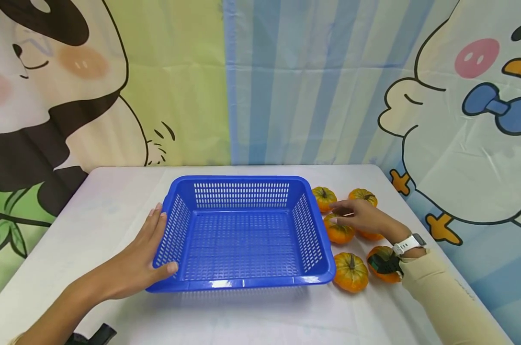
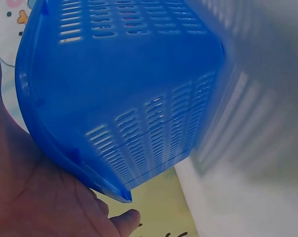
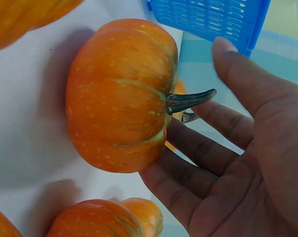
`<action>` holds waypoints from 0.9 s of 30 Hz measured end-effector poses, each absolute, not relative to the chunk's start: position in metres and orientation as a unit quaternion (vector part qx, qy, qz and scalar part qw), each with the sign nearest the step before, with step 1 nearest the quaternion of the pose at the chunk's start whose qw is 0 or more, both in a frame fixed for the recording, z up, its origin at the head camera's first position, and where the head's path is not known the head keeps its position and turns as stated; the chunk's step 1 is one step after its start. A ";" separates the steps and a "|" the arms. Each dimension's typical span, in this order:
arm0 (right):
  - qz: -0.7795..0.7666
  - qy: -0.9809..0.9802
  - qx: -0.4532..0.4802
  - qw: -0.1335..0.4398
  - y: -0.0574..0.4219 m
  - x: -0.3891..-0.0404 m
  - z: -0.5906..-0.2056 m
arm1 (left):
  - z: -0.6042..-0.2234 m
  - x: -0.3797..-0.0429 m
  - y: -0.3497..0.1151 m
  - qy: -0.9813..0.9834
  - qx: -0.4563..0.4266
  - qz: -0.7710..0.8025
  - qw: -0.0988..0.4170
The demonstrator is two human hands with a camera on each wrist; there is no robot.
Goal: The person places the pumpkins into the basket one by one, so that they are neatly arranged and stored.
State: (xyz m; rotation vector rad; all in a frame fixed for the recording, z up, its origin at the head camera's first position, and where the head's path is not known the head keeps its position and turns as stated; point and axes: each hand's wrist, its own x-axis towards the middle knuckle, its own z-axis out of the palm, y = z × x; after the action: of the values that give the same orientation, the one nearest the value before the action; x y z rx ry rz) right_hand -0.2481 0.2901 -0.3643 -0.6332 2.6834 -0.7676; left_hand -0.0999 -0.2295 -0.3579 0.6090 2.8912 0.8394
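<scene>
The left hand point(image 1: 133, 263), fingers straight, is touching a blue basket point(image 1: 282, 280). Toward the tabletop point(image 1: 321, 318)'s right edge, the right hand point(image 1: 366, 218), fingers spread, is hovering at an orange pumpkin point(image 3: 119, 98); likely light, stiff and smooth, this is inviting a hold by its sides.

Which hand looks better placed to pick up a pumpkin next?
Likely the right hand: it reaches to a pumpkin, by its stem, while the left hand touches the blue basket on the side away from the pumpkins.
</scene>
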 end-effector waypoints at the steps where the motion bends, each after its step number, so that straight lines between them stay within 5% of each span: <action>1: -0.265 0.929 -0.219 0.138 0.290 -0.248 -0.365 | -0.359 -0.099 -0.230 0.940 0.198 0.277 0.034; 27: -0.231 0.937 -0.198 0.171 0.291 -0.246 -0.375 | -0.379 -0.094 -0.230 0.933 0.182 0.310 -0.002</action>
State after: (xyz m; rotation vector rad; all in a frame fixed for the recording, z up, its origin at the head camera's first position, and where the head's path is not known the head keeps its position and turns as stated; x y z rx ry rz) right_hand -0.2459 0.2914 -0.3746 -0.5623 2.6616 -0.6572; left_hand -0.0939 -0.2300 -0.3789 0.5711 2.9355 0.9738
